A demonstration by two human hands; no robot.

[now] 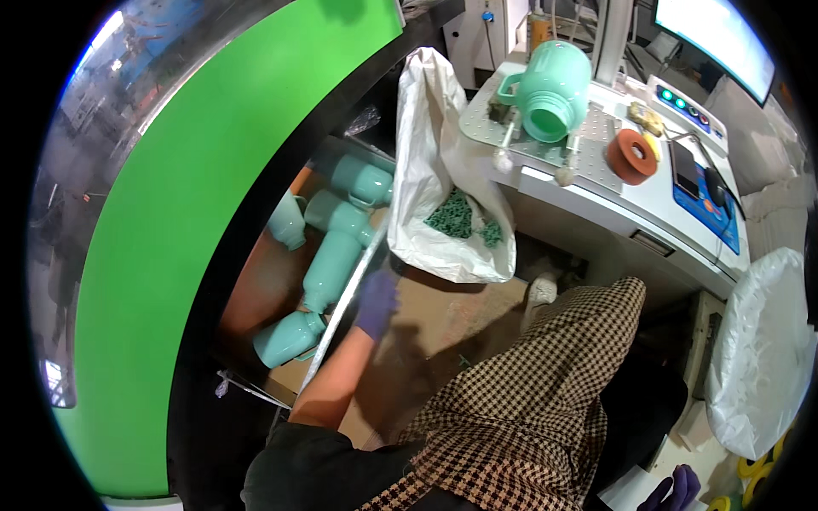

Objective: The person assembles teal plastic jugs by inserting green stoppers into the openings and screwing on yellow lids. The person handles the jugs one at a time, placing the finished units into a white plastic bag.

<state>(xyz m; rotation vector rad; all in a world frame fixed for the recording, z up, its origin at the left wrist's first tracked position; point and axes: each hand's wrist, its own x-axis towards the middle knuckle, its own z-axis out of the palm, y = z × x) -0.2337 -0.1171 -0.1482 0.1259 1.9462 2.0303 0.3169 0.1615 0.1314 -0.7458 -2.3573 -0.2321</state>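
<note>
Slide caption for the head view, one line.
Gloved left hand, blurred, beside a bin of mint jugs; another jug on the bench.

Mint-green jugs (331,266), narrow-necked, some handles showing, lie at mixed angles left of the left fingers (388,300), several touching. Another jug (558,78), well forward-right of those fingers, open mouth facing the wearer.

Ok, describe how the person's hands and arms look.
The left hand wears a purple glove ending around the wrist; the forearm is bare up to a short, dark sleeve. The right hand also looks purple-gloved; its arm is out of view.
</note>
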